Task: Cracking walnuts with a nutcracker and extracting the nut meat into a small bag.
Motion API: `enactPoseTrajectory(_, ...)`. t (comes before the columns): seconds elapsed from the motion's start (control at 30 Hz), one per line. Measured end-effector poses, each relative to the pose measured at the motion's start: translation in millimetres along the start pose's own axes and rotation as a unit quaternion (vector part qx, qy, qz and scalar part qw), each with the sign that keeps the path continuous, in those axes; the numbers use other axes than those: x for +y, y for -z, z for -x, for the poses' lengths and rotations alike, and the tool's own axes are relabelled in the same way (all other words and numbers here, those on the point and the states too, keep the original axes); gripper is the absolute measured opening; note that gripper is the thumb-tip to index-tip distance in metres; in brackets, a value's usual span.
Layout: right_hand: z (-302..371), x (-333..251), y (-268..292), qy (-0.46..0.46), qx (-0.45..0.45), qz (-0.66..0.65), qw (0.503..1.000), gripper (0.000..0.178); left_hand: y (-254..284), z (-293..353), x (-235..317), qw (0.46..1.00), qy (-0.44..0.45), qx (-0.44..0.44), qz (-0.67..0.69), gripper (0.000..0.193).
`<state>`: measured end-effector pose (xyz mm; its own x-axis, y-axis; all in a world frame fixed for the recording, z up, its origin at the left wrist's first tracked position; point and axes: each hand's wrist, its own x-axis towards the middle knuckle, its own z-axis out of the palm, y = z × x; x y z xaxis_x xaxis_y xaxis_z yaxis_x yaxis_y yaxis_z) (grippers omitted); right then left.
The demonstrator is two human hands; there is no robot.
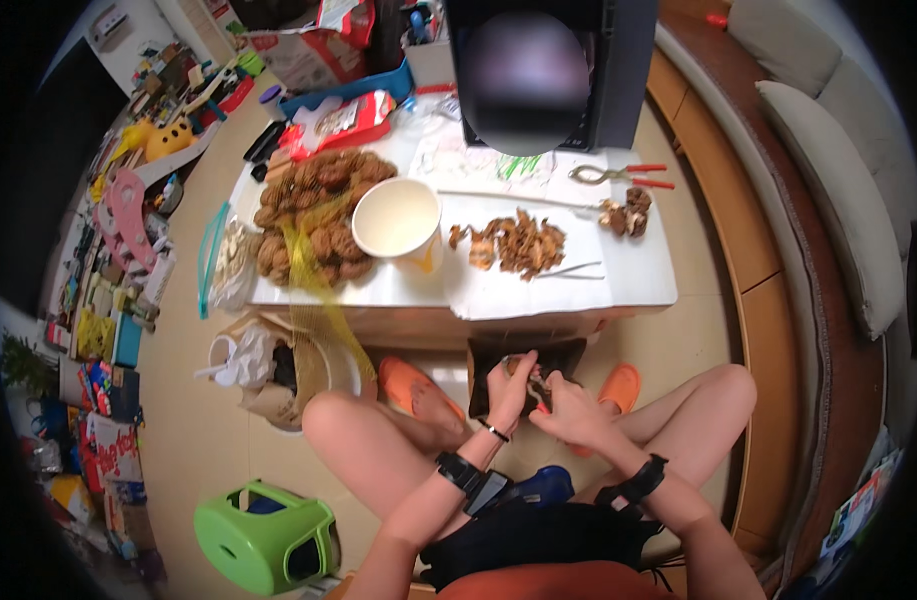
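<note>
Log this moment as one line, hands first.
left hand: holding small item, kind unclear | right hand: gripping red-handled tool, mostly hidden | below: open box | table: walnuts, white cup, brown fragments

I am in a home, by the look of it the living room: a long brown-seated sofa (846,400) with pale grey cushions (828,190) lines my right. Along my left lie a curved pink toy (126,222) and a rounded yellow toy (170,140), and I wear bright orange slippers (623,384) on the beige tiled floor (183,420).
</note>
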<state>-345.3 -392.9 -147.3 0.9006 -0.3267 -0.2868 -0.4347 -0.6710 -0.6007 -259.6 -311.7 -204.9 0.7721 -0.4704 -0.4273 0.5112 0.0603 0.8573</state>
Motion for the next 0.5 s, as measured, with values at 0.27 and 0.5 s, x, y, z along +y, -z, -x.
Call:
enactPoseTrajectory(0.27,-3,7,-21,-0.028,0.115,0.158,0.98,0.034,-11,-12,-4,0.986,-0.033,0.071,0.15,0.016)
enactPoseTrajectory(0.5,3,22,-34,-0.103,0.003,0.132,0.986,0.04,-26,-20,-40,0.952,0.05,0.206,0.22,0.023)
